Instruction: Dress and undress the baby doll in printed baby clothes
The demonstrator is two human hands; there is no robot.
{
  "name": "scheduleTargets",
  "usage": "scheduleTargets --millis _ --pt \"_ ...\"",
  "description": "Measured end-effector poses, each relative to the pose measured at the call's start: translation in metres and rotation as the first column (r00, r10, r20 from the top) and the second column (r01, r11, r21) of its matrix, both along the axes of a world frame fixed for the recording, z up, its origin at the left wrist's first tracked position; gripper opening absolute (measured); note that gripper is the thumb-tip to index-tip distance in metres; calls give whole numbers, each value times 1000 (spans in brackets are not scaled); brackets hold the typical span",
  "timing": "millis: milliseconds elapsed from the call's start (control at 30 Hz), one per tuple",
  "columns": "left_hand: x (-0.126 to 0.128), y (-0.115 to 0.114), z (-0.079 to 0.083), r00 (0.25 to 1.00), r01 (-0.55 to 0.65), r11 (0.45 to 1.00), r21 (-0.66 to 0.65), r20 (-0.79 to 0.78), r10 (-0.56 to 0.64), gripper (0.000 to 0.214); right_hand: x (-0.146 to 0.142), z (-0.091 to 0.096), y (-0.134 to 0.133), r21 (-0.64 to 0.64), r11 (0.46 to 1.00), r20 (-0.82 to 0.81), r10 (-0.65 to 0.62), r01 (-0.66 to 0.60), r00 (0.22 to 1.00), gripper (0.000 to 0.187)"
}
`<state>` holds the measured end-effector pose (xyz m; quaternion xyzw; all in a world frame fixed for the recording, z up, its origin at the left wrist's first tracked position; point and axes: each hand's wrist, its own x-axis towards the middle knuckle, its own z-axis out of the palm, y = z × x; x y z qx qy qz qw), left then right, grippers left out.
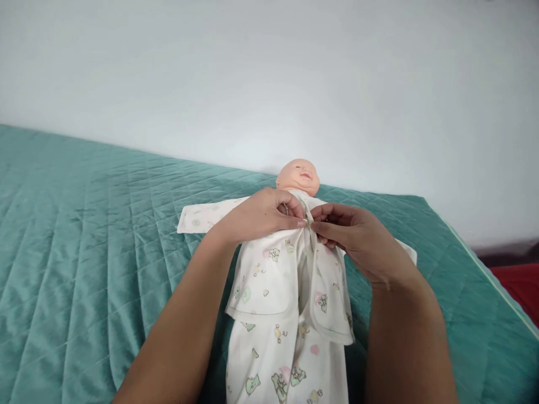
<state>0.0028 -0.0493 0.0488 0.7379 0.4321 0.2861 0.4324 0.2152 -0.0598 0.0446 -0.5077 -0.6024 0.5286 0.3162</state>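
A baby doll (298,175) lies on its back, dressed in a white printed jacket (269,275) and matching trousers (273,359). My left hand (269,212) pinches one front edge of the jacket at the chest between thumb and fingers. Opposite it, my right hand (343,224) pinches the other front edge, and the fingertips of both hands nearly meet. A small pale spot, perhaps a button or snap, shows between them. Below my hands the two jacket fronts hang apart. One sleeve (196,217) stretches out flat to the left; the other is mostly behind my right arm.
A green quilted bedspread (84,252) lies under the doll and spreads to both sides. Behind it rises a plain pale wall (210,73). At the far right, past the bed's edge, is something red (516,286).
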Motion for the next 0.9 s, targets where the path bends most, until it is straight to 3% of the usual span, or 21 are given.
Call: scheduleTargets --millis 233,633,900 --pt "0 0 0 1000 8 1000 25 -12 -7 15 -2 2 -2 28 999 5 44 -44 999 19" --pt "-4 1 2 995 19 1000 -20 -97 -21 19 -15 10 -9 101 994 309 11 -44 951 15" --pt "1 -2 4 989 -27 1000 -5 -142 26 27 -20 9 -11 153 987 389 -10 -54 921 13"
